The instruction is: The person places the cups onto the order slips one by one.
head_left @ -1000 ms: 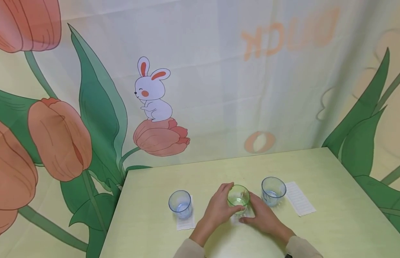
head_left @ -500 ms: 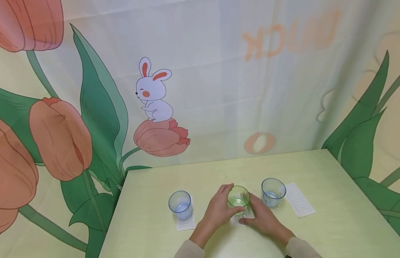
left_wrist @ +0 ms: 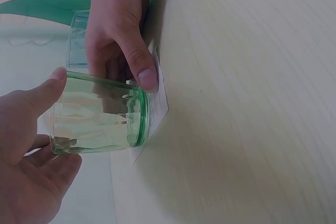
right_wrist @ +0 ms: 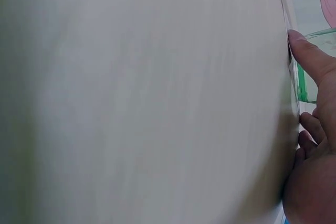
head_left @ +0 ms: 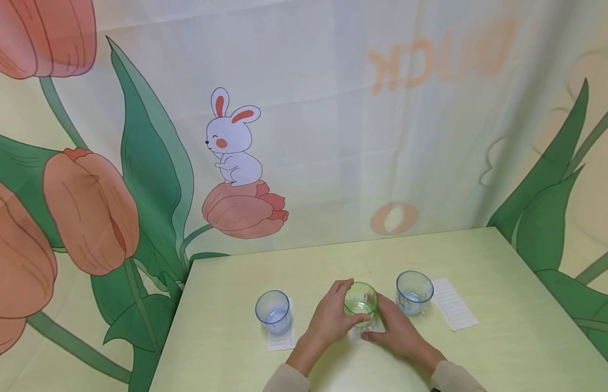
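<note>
A clear green drinking glass (head_left: 361, 305) stands upright near the middle of the table, over a white slip of paper (left_wrist: 159, 95). My left hand (head_left: 329, 314) grips the glass around its upper part, thumb at the near side and fingers at the far side. My right hand (head_left: 401, 330) is low at the glass's right side. Its straight thumb (left_wrist: 140, 65) reaches past the base, with the tip right at the paper. In the left wrist view its other fingers are partly hidden behind the glass. The right wrist view shows this hand (right_wrist: 321, 85) low along the tabletop.
A blue glass (head_left: 273, 313) stands to the left on a printed paper slip (head_left: 281, 342). Another blue glass (head_left: 414, 294) stands close to the right hand, with a paper slip (head_left: 455, 305) beside it. A patterned curtain (head_left: 323, 136) hangs behind the table (head_left: 225, 305).
Both hands keep their places at the green glass. The head view has shifted very slightly; otherwise nothing has visibly moved.
</note>
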Available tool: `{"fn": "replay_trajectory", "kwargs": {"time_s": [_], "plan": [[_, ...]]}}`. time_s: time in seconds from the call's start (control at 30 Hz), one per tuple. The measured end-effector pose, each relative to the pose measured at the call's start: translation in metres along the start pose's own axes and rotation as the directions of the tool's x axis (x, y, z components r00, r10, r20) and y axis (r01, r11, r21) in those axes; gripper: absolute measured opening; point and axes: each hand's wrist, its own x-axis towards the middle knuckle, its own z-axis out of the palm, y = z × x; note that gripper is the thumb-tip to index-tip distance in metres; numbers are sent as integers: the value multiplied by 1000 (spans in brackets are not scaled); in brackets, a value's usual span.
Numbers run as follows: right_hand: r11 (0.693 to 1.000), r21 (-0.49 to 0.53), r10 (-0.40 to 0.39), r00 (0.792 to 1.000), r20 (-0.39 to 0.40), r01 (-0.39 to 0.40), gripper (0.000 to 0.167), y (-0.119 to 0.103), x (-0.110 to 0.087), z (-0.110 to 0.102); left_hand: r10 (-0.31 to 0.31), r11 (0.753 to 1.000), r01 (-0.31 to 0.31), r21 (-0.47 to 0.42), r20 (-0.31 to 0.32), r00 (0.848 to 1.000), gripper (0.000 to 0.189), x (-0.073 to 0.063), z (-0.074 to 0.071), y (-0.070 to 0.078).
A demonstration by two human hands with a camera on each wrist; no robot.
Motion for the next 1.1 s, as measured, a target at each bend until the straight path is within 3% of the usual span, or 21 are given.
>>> {"fn": "replay_trajectory", "kwargs": {"time_s": [1.1], "plan": [[999, -44, 1, 1000, 4, -1, 103, -6, 0, -1, 16, 1000, -16, 4, 9, 1000, 91, 1, -1, -4]]}}
